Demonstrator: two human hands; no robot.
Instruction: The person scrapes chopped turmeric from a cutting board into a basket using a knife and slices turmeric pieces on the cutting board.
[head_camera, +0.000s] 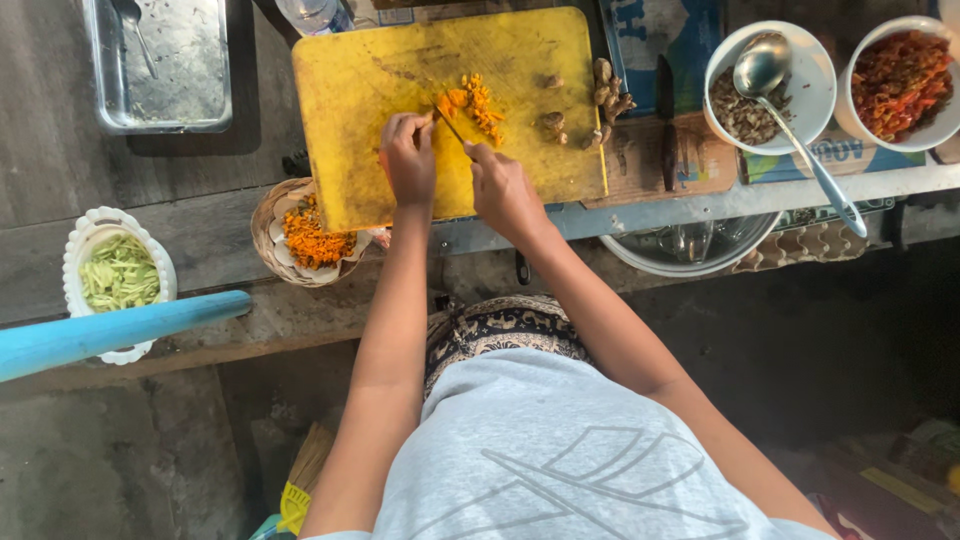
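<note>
Largest first: the worn grey wooden table (60, 150) carries everything. On it the big yellow plastic cutting board (400, 70), scuffed and stained, sits at 12 o'clock from my body. At 10 o'clock of the board is a rectangular steel tray (190, 60). At 3 o'clock are two round white bowls, one with brown-grey bits and a long steel spoon (800, 130) in it, one with red chopped stuff (900, 85). At 7 o'clock of the board stands a small woven basket with shredded orange root (312, 240); further at 9 o'clock, a white scalloped dish of pale green shreds (118, 272).

The orange root pieces (475, 105) lie mid-board, partly sliced, bright orange, small and knobbly. I judge them light, firm but brittle under the blade, likely moist and staining, so slippery when cut. Best pinned from above with fingertips curled, close behind the cut line. A few brown unpeeled knobs (605, 95) lie at 3 o'clock of them, near the board edge.

My left hand (410, 155) is curled narrow, fingertips pressing down on the root. My right hand (500, 190) is closed around the handle of a small thin-bladed knife (450, 125), blade pointing toward 11 o'clock into the orange pile.
</note>
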